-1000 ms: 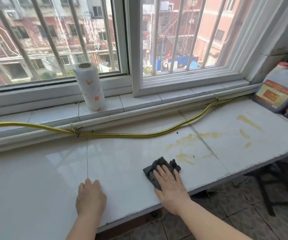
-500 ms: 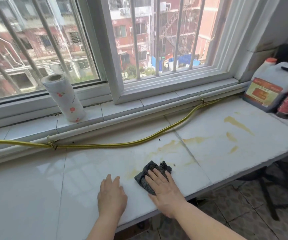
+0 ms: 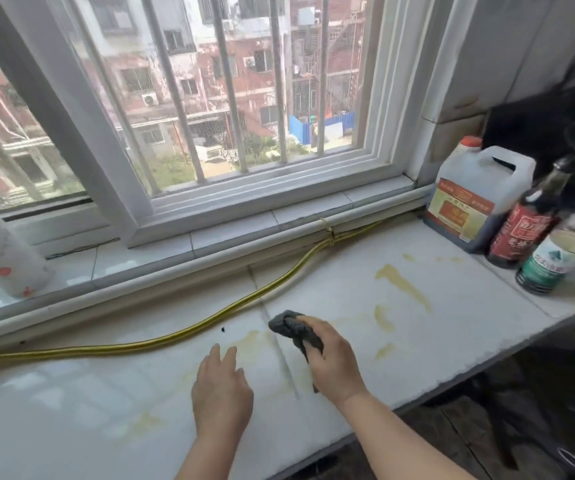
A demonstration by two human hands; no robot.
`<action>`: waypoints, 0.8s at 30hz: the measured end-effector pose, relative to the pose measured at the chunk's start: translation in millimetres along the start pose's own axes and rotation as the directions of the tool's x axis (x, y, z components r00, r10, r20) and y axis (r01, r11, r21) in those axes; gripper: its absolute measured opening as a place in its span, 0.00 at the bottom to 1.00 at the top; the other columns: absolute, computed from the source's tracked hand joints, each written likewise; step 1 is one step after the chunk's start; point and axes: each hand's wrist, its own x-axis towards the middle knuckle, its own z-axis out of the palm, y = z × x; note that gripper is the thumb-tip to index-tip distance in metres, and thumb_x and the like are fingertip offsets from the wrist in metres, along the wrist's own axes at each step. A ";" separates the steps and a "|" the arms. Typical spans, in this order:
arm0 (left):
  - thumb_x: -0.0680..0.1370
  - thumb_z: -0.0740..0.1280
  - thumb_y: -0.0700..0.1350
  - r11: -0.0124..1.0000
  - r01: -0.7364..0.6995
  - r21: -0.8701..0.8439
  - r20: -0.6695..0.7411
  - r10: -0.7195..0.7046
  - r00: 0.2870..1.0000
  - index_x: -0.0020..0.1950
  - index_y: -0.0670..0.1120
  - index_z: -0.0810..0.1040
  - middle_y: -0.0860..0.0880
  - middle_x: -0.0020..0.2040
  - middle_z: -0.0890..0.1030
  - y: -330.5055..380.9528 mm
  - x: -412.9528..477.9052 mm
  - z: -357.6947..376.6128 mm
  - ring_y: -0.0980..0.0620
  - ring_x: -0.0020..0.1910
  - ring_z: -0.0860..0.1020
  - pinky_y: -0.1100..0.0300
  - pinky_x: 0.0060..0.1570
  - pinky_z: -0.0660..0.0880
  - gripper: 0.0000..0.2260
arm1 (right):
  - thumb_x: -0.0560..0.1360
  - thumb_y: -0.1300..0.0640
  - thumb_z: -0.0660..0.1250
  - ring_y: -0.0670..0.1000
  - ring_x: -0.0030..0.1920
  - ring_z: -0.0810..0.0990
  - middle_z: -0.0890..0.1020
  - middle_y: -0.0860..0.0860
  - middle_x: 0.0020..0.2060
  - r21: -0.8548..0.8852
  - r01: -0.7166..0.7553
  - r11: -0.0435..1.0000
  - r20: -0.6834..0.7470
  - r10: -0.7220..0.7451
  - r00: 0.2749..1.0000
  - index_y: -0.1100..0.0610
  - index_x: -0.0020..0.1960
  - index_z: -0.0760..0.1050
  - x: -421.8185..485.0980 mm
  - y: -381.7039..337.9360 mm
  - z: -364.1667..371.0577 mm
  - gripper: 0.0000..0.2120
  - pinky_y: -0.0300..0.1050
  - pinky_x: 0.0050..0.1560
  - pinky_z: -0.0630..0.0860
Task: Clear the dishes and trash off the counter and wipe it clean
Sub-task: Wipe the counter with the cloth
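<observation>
- Because yellow smears [image 3: 402,285] remain to its right, your right hand [image 3: 334,362] grasps the bunched grey cloth [image 3: 294,329] against the counter [image 3: 71,410], mid-wipe.
- Your left hand [image 3: 222,393] rests flat, released, grasping nothing, likely bracing you.
- The bottles [image 3: 521,230] stand clear at the far end.

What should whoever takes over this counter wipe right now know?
Right hand: grip shut on the dark cloth, at the tile seam mid-counter.
Left hand: open, flat on the counter, holding nothing.
Done: no dishes or trash in view on the counter.
Left: yellow stains to the right of the cloth, fainter smears near the left hand, a dark speck by the yellow hose. Jug and two bottles stand at the far right end.
</observation>
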 end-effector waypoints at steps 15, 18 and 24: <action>0.82 0.53 0.47 0.923 -0.358 0.141 0.122 0.343 0.931 0.76 0.52 0.58 0.51 0.78 0.54 102.9 32.1 37.5 0.50 0.77 0.53 0.53 0.72 0.58 0.21 | 0.77 0.58 0.63 0.57 0.70 0.64 0.68 0.52 0.71 -0.433 -0.484 0.760 -0.396 0.322 0.860 0.54 0.72 0.66 8.7 113.3 -107.2 0.24 0.50 0.70 0.61; 0.82 0.53 0.47 0.914 -0.372 0.163 0.136 0.352 0.926 0.76 0.52 0.59 0.51 0.78 0.54 105.1 35.7 39.2 0.50 0.77 0.53 0.54 0.73 0.57 0.21 | 0.76 0.61 0.62 0.56 0.71 0.63 0.67 0.52 0.71 -0.467 -0.276 0.840 -0.221 0.192 0.956 0.54 0.72 0.66 11.4 91.6 -53.6 0.25 0.49 0.71 0.60; 0.82 0.54 0.47 0.890 -0.399 0.221 0.136 0.377 0.916 0.75 0.52 0.60 0.51 0.78 0.56 120.2 56.9 39.2 0.51 0.76 0.54 0.54 0.71 0.59 0.20 | 0.74 0.67 0.61 0.51 0.66 0.68 0.74 0.48 0.65 -0.154 -0.160 0.975 -0.210 0.126 0.969 0.55 0.68 0.72 31.0 78.1 -43.5 0.23 0.27 0.65 0.55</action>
